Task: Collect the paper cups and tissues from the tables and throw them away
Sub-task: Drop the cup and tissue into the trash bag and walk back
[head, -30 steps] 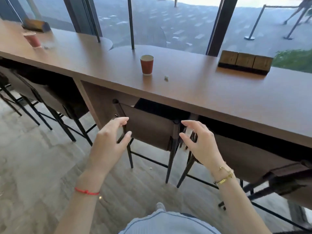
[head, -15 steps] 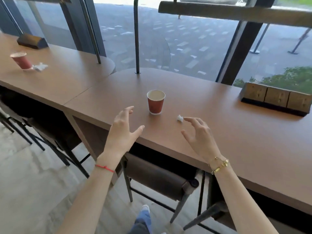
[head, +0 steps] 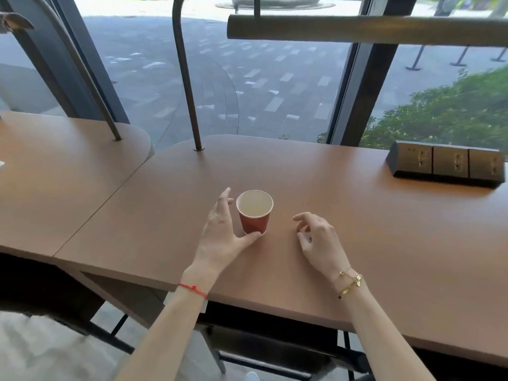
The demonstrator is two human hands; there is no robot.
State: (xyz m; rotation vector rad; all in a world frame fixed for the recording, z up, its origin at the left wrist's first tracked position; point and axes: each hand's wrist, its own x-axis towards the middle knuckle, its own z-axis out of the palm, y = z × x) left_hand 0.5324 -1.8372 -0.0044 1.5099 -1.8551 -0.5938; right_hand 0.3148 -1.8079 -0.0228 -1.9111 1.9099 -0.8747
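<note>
A red paper cup (head: pixel 254 215) with a white inside stands upright on the brown table (head: pixel 357 215), near the middle. My left hand (head: pixel 222 232) is spread around the cup's left side, thumb tip touching its base, fingers apart and not closed on it. My right hand (head: pixel 319 237) rests a little to the right of the cup, fingers bent down toward the tabletop with a gap between thumb and index. The small white tissue ball is hidden under this hand.
A black block of power sockets (head: pixel 445 167) sits at the table's back right. Two metal poles (head: pixel 187 78) rise from the tabletops, and a lamp bar (head: pixel 357 31) hangs overhead. A second table (head: pixel 55 174) adjoins on the left. Stools (head: pixel 275 350) stand under the table edge.
I have come closer to the table. My left hand reached forward to the cup's side, and my right hand moved over the spot where the tissue ball lay.
</note>
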